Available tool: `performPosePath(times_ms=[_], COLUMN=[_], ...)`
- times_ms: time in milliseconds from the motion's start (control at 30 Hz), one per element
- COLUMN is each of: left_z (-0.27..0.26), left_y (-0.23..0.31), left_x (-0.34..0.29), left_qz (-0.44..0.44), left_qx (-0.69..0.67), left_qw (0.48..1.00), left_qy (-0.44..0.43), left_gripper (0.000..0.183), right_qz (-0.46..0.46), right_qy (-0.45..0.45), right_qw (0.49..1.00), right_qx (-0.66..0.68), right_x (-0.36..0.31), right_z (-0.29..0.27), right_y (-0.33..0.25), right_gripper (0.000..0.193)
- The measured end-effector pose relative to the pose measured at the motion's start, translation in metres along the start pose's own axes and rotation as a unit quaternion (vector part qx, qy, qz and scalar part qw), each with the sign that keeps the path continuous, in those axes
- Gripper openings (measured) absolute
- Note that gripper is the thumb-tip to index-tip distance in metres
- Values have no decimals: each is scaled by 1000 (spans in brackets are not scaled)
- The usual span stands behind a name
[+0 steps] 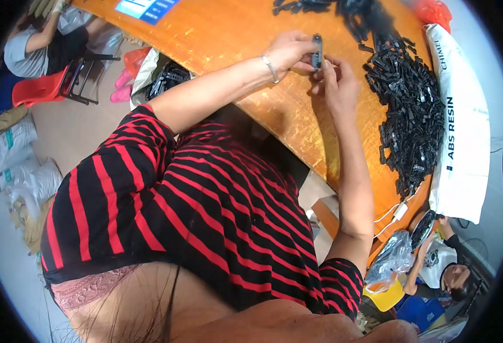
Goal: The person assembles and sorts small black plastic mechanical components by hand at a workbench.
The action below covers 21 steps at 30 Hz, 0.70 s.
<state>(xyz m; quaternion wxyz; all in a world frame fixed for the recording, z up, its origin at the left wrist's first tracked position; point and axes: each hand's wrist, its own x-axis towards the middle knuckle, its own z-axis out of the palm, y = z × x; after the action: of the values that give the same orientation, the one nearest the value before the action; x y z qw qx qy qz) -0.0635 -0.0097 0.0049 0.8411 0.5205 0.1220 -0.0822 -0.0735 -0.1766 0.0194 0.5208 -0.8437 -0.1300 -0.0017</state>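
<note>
Between my two hands, above the worn orange wooden table [263, 114], is a small black plastic part [317, 50], held upright. My left hand [288, 51], with a bracelet at its wrist, pinches the part from the left side. My right hand [340, 86] is close against its lower right, thumb raised and fingers curled; whether it grips the part or something small of its own is hidden. To the right of my right hand lies a large heap of similar black plastic parts [408, 108], spread along the table.
A white printed sack [460, 126] lies along the right table edge, with a white cable connector [400, 211] near its lower end. A blue-white sheet [145, 8] is at upper left. An open bag of black parts [168, 80] stands beside the table. Other people sit at left and lower right.
</note>
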Motion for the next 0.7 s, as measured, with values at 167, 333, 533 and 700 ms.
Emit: performPosePath(times_ms=[167,333,533,700], left_z=[9,1,-13,-11], left_y=[-1,8,8,3], left_x=[-1,12,44,49], left_qz=[-21,-1,50,118], left_qx=[20,128,331,441], left_qw=[999,989,928,881], left_qy=[-46,-77,-162,-124], left_gripper=[19,36,26,23], right_qz=[107,132,202,245], right_qy=[-16,-31,-66,-46], right_qw=[983,982,956,942], right_qx=[147,133,203,225], right_x=[-5,-5,-8,-7], right_z=[-3,-21,-17,-9], right_y=[-6,5,25,30], right_gripper=[17,16,13,11])
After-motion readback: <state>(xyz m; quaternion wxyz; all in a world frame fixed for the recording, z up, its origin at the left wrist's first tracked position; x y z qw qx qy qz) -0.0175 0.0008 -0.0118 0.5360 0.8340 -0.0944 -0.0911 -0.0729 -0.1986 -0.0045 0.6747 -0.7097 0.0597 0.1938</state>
